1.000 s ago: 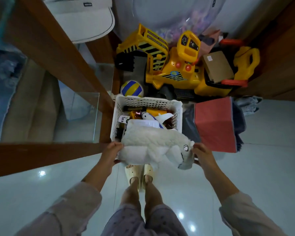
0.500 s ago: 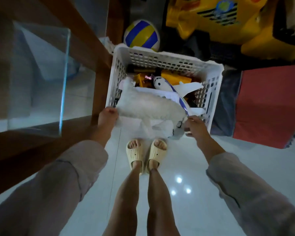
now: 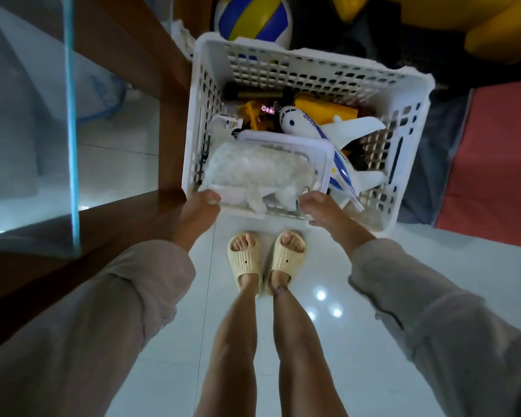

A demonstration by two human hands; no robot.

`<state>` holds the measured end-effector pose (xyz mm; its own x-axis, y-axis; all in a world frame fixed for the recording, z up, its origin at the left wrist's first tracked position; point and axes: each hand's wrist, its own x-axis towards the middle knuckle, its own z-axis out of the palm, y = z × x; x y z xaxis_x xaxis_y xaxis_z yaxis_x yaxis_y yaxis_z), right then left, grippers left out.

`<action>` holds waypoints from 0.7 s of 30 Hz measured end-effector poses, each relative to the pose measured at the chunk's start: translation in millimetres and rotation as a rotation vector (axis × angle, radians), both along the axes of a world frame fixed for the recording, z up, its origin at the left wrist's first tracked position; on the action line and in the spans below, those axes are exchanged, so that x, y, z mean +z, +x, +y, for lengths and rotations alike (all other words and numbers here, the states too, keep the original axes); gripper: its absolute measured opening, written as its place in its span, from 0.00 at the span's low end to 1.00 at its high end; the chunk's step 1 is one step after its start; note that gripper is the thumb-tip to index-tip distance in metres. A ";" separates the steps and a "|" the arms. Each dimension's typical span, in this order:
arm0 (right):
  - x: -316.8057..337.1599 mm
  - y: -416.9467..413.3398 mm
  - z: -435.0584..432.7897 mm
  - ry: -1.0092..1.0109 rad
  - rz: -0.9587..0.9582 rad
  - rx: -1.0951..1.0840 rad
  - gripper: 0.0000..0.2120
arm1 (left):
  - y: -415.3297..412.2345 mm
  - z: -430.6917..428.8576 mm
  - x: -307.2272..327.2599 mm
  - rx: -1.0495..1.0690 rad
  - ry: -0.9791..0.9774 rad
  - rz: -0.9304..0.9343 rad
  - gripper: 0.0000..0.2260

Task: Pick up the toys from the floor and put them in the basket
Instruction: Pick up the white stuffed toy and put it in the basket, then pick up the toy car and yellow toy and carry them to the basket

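A white plush toy lies in the near left part of the white plastic basket, on top of a small white tray. My left hand curls on the plush's rear end at the basket's near rim. My right hand grips its head end at the same rim. A white toy airplane with blue stripes and yellow toy pieces fill the basket behind the plush. Both hands' fingertips are hidden by the rim and the plush.
A wooden frame with a glass pane stands against the basket's left side. A blue-yellow ball and a yellow ride-on toy sit behind the basket. A red mat lies to its right. My slippered feet stand on the white tiles.
Both hands have lowered the plush toy from above the basket's near edge down into it. The view has tilted down and closer to the basket.
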<state>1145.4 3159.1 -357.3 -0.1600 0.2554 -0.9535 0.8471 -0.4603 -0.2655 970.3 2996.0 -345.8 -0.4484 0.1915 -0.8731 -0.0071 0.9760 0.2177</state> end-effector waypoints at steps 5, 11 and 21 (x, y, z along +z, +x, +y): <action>54.8 30.4 -14.9 0.052 -0.037 0.119 0.13 | 27.0 -7.8 66.3 -0.036 -0.040 -0.049 0.13; 158.4 84.5 -36.9 0.083 -0.150 0.223 0.12 | 55.8 -35.1 165.6 -0.053 -0.034 -0.187 0.10; 306.1 170.4 -96.6 0.125 -0.167 0.181 0.04 | 87.3 -101.2 299.6 -0.047 -0.004 -0.138 0.12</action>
<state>1315.8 3062.5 -51.2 -0.0572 0.3541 -0.9334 0.9495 -0.2696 -0.1605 1057.6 2894.9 -46.1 -0.3144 0.2053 -0.9268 0.0088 0.9769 0.2134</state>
